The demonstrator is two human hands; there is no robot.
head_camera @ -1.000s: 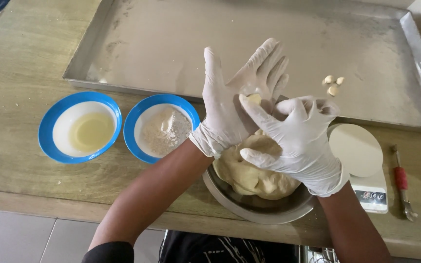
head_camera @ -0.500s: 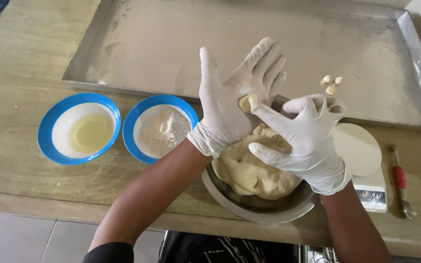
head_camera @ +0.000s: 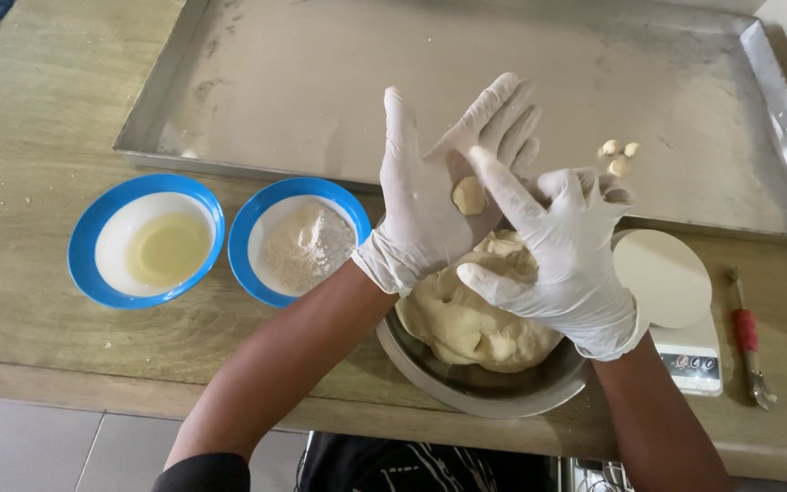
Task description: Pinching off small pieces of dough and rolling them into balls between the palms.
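Both my hands wear white gloves and hover over a metal bowl [head_camera: 466, 383] filled with pale dough [head_camera: 466, 319]. My left hand [head_camera: 430, 196] is flat, palm up, fingers spread, with a small dough piece [head_camera: 468, 194] lying on the palm. My right hand [head_camera: 562, 255] reaches across it, its forefinger touching the left palm beside the dough piece. Three small dough balls [head_camera: 618, 156] lie on the large metal tray [head_camera: 302, 91] just beyond my right hand.
Two blue-rimmed bowls stand at the left on the wooden counter: one with a yellowish liquid [head_camera: 146, 241], one with flour [head_camera: 301, 240]. A white kitchen scale [head_camera: 676, 305] sits right of the metal bowl, and a red-handled tool [head_camera: 749, 342] lies further right.
My right hand has slid down and back across the left palm, uncovering the small dough piece. The left hand has stayed flat and almost in place.
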